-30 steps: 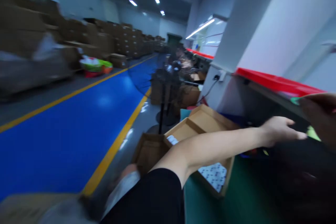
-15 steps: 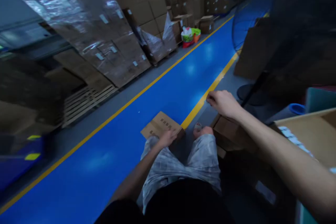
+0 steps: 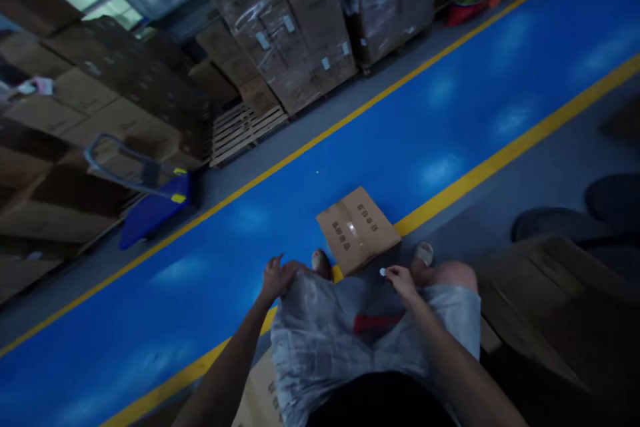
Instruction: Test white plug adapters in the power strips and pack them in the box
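A closed cardboard box (image 3: 357, 230) with dark printed characters and a strip of tape lies on the floor in front of my feet. My right hand (image 3: 400, 280) pinches a small round white piece (image 3: 383, 272) just beyond the box's near right side. Fingers apart, my left hand (image 3: 276, 278) rests by my left knee with nothing in it. A red object (image 3: 375, 323) shows between my legs, partly hidden by the shorts.
A blue floor lane (image 3: 400, 127) with yellow edges runs diagonally. Beyond it stand wrapped boxes (image 3: 320, 47), a wooden pallet (image 3: 245, 130) and a blue hand cart (image 3: 157, 213). Brown cartons (image 3: 540, 307) are at my right; another box (image 3: 260, 393) is at lower left.
The view has turned left and down. My left hand has left the box for my left knee. My right hand has come in from the far right to near the box, with the white piece now visible.
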A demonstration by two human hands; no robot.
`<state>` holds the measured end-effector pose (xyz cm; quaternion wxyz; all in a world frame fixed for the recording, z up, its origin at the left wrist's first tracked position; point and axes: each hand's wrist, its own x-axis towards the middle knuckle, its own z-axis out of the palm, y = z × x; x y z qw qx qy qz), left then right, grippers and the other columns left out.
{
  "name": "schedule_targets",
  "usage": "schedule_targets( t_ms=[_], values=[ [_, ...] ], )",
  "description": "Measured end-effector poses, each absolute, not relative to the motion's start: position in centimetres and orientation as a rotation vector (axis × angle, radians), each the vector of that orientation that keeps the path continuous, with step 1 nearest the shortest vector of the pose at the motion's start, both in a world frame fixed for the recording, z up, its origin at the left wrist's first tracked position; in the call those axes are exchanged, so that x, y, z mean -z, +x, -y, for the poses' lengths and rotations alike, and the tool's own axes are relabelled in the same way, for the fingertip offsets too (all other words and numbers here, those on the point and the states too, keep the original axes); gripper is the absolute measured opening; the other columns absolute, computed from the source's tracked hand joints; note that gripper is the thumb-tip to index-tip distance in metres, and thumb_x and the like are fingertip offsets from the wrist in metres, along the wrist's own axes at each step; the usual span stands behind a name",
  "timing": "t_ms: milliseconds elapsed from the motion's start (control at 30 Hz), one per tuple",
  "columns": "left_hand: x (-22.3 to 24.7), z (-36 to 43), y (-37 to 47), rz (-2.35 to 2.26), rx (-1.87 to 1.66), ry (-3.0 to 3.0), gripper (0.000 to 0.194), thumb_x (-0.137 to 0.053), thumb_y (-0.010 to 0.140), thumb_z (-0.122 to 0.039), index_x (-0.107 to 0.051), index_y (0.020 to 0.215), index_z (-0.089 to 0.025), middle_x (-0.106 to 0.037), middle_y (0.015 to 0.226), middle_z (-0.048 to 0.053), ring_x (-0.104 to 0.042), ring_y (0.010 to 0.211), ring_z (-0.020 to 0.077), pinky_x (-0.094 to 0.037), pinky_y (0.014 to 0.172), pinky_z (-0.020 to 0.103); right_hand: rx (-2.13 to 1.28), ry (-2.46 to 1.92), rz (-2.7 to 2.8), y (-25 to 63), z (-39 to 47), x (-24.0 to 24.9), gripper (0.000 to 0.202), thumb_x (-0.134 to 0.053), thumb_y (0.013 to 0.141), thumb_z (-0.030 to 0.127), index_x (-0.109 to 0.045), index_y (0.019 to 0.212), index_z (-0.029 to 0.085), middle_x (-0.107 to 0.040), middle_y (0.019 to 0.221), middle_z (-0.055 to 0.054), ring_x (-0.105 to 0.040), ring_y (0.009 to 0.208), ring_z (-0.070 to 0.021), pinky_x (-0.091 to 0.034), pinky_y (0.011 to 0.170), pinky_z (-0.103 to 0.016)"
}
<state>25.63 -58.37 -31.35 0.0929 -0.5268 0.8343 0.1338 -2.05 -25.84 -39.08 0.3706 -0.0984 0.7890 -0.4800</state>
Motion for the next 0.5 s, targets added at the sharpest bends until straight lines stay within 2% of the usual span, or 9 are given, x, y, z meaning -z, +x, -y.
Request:
schedule_targets(
  t_ms=[133,233,333,433,500],
  values=[
    [35.5,60.6,19.7,-2.473,-0.334,-1.36,0.066,-0.069,0.095,-0.03,-0.054,0.158,-0.019,-0.045,0.171,0.021,-0.033,0.162,0.043,-0.035,0.129,0.061,1.182,-0.474,-2.058,-9.3,30.3,41.5,0.046,-0.068,0.08,0.068,-0.07,0.07,0.024,-0.074,0.071,-0.006,-0.066,0.072,-0.0234,-0.051,0.072,-0.036],
    [40.6,62.4,12.4,-2.617,-0.661,-0.912,0.054,-0.067,0.097,-0.028,-0.061,0.151,-0.023,-0.058,0.16,0.018,-0.049,0.151,0.0364,-0.04,0.127,0.051,1.097,-0.586,-2.12,-15.4,35.1,44.5,0.045,-0.065,0.08,0.069,-0.077,0.082,0.026,-0.081,0.087,-0.01,-0.072,0.086,-0.0313,-0.054,0.083,-0.043],
    [46.7,64.7,5.3,-2.549,-1.017,-0.478,0.048,-0.065,0.102,-0.038,-0.064,0.148,-0.026,-0.067,0.148,0.016,-0.064,0.134,0.0341,-0.051,0.115,0.047,0.973,-0.578,-2.173,-19.4,40.9,48.8,0.047,-0.062,0.082,0.071,-0.08,0.088,0.027,-0.084,0.091,-0.011,-0.077,0.087,-0.0361,-0.058,0.081,-0.047],
    [51.8,67.8,0.8,-2.409,-1.071,-0.319,0.055,-0.067,0.102,-0.046,-0.062,0.15,-0.022,-0.07,0.138,0.02,-0.068,0.127,0.04,-0.056,0.105,0.054,0.87,-0.488,-2.171,-20.8,47.0,53.1,0.045,-0.065,0.079,0.072,-0.081,0.083,0.029,-0.084,0.086,-0.011,-0.079,0.084,-0.0388,-0.063,0.072,-0.047],
    [53.8,70.4,-0.4,-2.355,-1.103,-0.312,0.061,-0.069,0.1,-0.05,-0.06,0.153,-0.021,-0.07,0.138,0.022,-0.066,0.129,0.0435,-0.055,0.106,0.059,0.806,-0.43,-2.149,-21.1,51.2,55.2,0.042,-0.067,0.079,0.071,-0.081,0.08,0.031,-0.083,0.084,-0.01,-0.079,0.082,-0.0398,-0.064,0.067,-0.047]
  ],
)
